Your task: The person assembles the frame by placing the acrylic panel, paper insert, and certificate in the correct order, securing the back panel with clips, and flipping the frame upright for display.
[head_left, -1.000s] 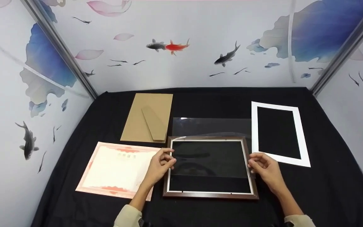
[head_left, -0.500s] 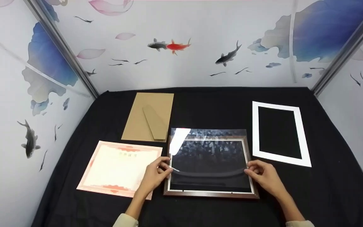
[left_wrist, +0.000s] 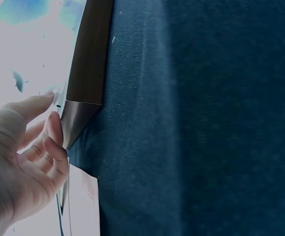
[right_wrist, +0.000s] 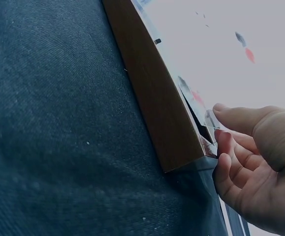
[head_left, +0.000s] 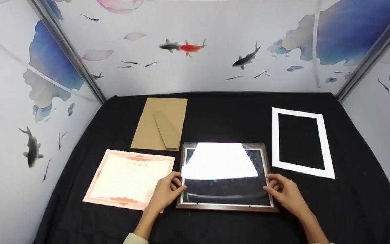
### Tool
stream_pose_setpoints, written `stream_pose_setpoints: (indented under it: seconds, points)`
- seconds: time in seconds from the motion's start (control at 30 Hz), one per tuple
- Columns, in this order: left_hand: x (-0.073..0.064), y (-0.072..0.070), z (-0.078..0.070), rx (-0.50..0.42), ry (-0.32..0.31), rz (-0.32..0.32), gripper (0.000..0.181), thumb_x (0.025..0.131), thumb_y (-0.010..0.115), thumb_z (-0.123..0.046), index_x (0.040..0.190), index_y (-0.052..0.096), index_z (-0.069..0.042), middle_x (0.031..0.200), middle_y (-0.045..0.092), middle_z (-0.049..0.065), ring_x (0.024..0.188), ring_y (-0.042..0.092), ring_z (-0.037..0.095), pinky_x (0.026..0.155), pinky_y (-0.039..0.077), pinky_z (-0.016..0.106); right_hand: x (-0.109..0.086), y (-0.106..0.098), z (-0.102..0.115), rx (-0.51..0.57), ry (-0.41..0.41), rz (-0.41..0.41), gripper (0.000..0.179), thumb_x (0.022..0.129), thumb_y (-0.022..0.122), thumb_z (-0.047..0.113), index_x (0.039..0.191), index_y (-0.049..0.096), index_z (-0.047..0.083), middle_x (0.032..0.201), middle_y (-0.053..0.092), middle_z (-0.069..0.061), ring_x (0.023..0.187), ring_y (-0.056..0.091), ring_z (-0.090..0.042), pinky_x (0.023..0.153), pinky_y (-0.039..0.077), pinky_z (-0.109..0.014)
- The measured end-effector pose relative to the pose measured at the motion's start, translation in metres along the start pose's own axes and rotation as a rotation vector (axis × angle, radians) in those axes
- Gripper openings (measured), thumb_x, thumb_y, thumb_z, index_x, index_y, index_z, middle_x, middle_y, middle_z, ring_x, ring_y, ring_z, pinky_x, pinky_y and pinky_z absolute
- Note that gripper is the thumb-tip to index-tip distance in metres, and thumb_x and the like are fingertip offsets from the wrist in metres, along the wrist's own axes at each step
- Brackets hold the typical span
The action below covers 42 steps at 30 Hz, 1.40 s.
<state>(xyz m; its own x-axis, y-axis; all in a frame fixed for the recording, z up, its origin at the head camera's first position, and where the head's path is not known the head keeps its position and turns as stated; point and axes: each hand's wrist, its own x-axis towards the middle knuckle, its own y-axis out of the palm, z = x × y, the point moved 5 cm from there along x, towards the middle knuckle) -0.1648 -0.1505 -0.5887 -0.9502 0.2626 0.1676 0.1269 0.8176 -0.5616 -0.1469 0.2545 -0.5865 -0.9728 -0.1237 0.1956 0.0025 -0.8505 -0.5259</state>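
Our sheet (head_left: 215,186) has slid toward us over the frame (head_left: 227,208): half a second ago its far edge stuck out well beyond the frame's far side, and now it lies just about level with it. A broad white reflection has spread across the far half. For the fitting work, we judge this brings the sheet close to lining up with the opening, though a bent streak of light near the front suggests it is bowed and not seated.

Our grip is a pinch on both sides: the left hand (head_left: 164,190) holds the sheet's left edge between thumb and fingers, the right hand (head_left: 285,192) its right edge. The right wrist view shows a clear corner raised above the frame.

On the tabletop (head_left: 229,117), the certificate (head_left: 127,178), backboard (head_left: 159,123) and mat (head_left: 275,137) lie where they were.
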Motion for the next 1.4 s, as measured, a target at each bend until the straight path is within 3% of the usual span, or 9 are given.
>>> stream_pose_setpoints:
  seconds: [0.13,0.33,0.73,1.13,1.4]
  points:
    - [-0.0021,0.0012,-0.0007,0.024,-0.005,0.014,0.037,0.080,0.076,-0.016,0.111,0.060,-0.003,0.080,0.060,0.000,0.062,0.056,0.009,0.057,0.049,0.025,-0.0029,-0.0005,0.0002,-0.061,0.033,0.004,0.032,0.075,0.078,0.006,0.104,0.064,0.002,0.072,0.057,0.005,0.059,0.055,-0.011,0.052,0.046,-0.023]
    - [-0.0038,0.0007,-0.0016,0.101,0.005,0.013,0.039,0.080,0.076,-0.020,0.111,0.060,-0.004,0.085,0.056,0.001,0.064,0.055,0.009,0.058,0.048,0.023,-0.0051,-0.0005,0.0025,-0.116,-0.020,-0.017,0.033,0.073,0.080,0.005,0.103,0.065,0.002,0.071,0.056,0.008,0.056,0.053,-0.009,0.050,0.044,-0.023]
    - [-0.0036,0.0017,-0.0028,0.112,0.026,0.003,0.039,0.082,0.074,-0.021,0.113,0.059,-0.003,0.087,0.055,0.001,0.065,0.054,0.011,0.058,0.047,0.024,-0.0051,-0.0016,-0.0006,-0.085,-0.037,-0.022,0.034,0.073,0.080,0.004,0.102,0.064,0.001,0.071,0.056,0.006,0.057,0.053,-0.010,0.050,0.044,-0.023]
    - [-0.0030,0.0022,-0.0010,0.058,0.051,-0.003,0.043,0.079,0.076,-0.017,0.115,0.057,0.000,0.084,0.057,0.002,0.061,0.054,0.010,0.056,0.048,0.024,-0.0061,0.0001,-0.0021,0.016,-0.025,0.000,0.043,0.076,0.078,0.007,0.114,0.059,0.000,0.073,0.056,0.001,0.058,0.053,-0.014,0.050,0.044,-0.024]
    - [-0.0030,0.0016,-0.0007,0.121,0.031,0.015,0.045,0.079,0.076,-0.023,0.115,0.058,-0.004,0.086,0.056,-0.001,0.065,0.054,0.009,0.058,0.047,0.024,-0.0059,-0.0015,-0.0016,-0.070,-0.020,0.017,0.043,0.076,0.078,0.013,0.114,0.059,0.002,0.071,0.054,0.005,0.056,0.052,-0.010,0.049,0.043,-0.023]
